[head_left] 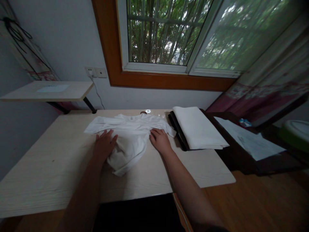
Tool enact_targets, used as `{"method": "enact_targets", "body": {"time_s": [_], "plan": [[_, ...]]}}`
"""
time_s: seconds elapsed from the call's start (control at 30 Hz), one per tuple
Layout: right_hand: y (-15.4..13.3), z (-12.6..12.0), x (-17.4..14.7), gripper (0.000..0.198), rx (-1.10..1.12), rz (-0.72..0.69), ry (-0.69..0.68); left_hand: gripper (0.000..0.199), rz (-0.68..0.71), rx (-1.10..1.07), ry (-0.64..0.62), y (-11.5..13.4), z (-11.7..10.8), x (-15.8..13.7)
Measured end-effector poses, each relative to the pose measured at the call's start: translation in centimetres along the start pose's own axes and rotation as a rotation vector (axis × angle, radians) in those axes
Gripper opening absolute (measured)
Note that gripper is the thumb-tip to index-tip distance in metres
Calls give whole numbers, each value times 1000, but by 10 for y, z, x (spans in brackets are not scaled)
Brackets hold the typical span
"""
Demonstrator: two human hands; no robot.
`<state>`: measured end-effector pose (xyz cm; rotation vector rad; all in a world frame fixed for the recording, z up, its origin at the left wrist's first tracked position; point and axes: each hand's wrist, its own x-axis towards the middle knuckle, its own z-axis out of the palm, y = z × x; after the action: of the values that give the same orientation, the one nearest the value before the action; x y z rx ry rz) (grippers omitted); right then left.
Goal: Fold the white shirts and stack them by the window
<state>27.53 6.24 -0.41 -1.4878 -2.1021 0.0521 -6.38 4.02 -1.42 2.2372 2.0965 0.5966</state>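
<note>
Shirt (130, 138), white and wrinkled, lies mid-frame on the bench (60, 167), its loose lower end tapering toward the person between both arms. Beyond that, the left grip (104, 145) rests unclenched, fingers extended at the shirt's left side; the right grip (159, 140) touches its right side, whether pinching cannot be told. Farther off, the sleeves form its wider axis, left to right, each nearer its own hand, the right one near a white folded pile (198, 127).

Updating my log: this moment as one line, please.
left hand: touching white shirt; right hand: touching shirt; shirt: creased, on table
</note>
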Motion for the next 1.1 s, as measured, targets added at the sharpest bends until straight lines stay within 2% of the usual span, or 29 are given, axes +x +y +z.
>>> {"method": "enact_targets", "body": {"time_s": [0.1, 0.17, 0.27, 0.37, 0.47, 0.57, 0.63, 0.73, 0.83, 0.93, 1.03, 1.1], "plan": [[0, 3, -2, 37, -78, 68, 12, 50, 5, -10, 13, 0, 0, -1], [-1, 5, -4, 38, -102, 86, 16, 45, 67, -42, 59, 1, -1, 0], [0, 4, -4, 40, -97, 76, 6, 35, 249, -137, 116, 9, -3, 2], [2, 4, -2, 41, -50, 32, 1, 27, 427, -213, 47, 25, -5, -2], [2, 5, 0, 29, 48, -74, 3, 33, 532, -253, -87, 43, -9, -9], [-3, 5, 2, 12, 173, -283, -42, 55, 589, -288, -189, 56, -13, -14], [-11, 5, 2, 14, 248, -403, -69, 67, 605, -309, -207, 60, -13, -16], [-24, 6, 2, 29, 310, -479, -87, 72, 613, -322, -203, 65, -10, -17], [-31, 9, 1, 42, 287, -501, -120, 61, 589, -289, -183, 69, -6, -17], [-33, 11, 1, 48, 245, -468, -156, 36, 566, -241, -188, 72, -3, -16], [-32, 11, 1, 47, 246, -437, -193, 12, 606, -239, -220, 72, -1, -15], [-31, 10, 1, 40, 249, -424, -205, 10, 615, -276, -216, 70, 1, -14]]}}
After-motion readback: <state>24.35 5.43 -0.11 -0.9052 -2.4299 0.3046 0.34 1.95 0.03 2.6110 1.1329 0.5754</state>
